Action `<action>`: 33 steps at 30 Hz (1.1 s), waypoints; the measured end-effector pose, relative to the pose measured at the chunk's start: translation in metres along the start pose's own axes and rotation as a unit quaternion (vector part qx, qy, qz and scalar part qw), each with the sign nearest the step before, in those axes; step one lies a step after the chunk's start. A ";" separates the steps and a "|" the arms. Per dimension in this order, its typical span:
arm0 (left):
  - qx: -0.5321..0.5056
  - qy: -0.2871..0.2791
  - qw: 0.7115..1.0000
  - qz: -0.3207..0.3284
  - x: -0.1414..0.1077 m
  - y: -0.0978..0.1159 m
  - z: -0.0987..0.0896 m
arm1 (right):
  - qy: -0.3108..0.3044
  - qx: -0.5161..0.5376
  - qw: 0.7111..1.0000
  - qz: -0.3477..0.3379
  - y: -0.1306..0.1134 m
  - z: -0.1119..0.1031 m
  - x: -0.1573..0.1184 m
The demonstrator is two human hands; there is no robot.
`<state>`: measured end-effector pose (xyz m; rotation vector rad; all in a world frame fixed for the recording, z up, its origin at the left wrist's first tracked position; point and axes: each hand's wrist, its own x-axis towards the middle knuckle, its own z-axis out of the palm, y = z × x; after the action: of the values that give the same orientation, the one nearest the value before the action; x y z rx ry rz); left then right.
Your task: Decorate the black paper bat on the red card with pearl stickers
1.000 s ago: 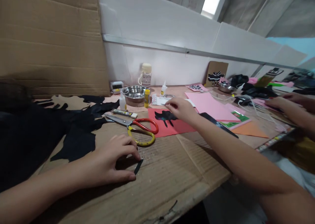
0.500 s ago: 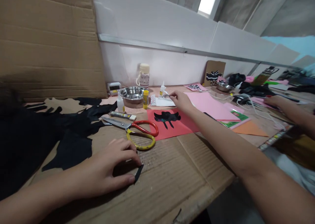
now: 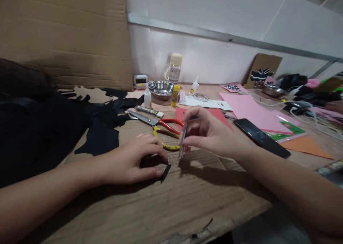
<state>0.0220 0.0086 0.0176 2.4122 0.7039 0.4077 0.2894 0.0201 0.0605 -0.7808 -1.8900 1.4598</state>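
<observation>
My left hand point(image 3: 134, 159) rests low over the cardboard-covered table, thumb and forefinger closed on a small narrow black strip point(image 3: 165, 173). Just to its right, my right hand point(image 3: 211, 133) grips metal tweezers point(image 3: 183, 138), their tips pointing down close to the cardboard and apart from the strip. Scissors point(image 3: 142, 118) with one red and one yellow handle lie behind both hands. A red sheet point(image 3: 222, 117) is largely covered by my right hand, which hides the black figure on it.
Black scraps point(image 3: 103, 136) spread at the left. Behind stand a glue stick point(image 3: 175, 96), a steel bowl point(image 3: 162, 91), a glue bottle point(image 3: 194, 86) and a cup point(image 3: 174, 68). A phone point(image 3: 261, 137) and pink sheets point(image 3: 257, 111) lie to the right. The table's front edge is near.
My right hand has come back from the white card near the glue bottle and now holds tweezers beside my left hand. The left keeps the black strip. The view has shifted.
</observation>
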 end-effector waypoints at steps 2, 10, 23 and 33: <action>-0.001 0.003 1.000 0.001 0.000 -0.001 0.001 | -0.003 -0.009 1.000 0.026 0.001 0.010 -0.004; 0.026 0.002 1.000 -0.013 -0.001 0.002 0.002 | -0.072 -0.267 0.960 -0.033 0.004 0.004 -0.005; 0.036 0.002 0.999 -0.011 -0.001 0.002 0.000 | -0.224 -0.477 0.847 -0.067 -0.005 0.024 -0.013; -0.026 0.014 0.999 0.020 -0.002 -0.005 -0.005 | -0.192 -0.481 0.853 -0.066 0.001 0.017 -0.009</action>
<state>0.0166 0.0132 0.0182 2.3800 0.6497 0.4701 0.2824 0.0032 0.0555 -0.7671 -2.9612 0.5075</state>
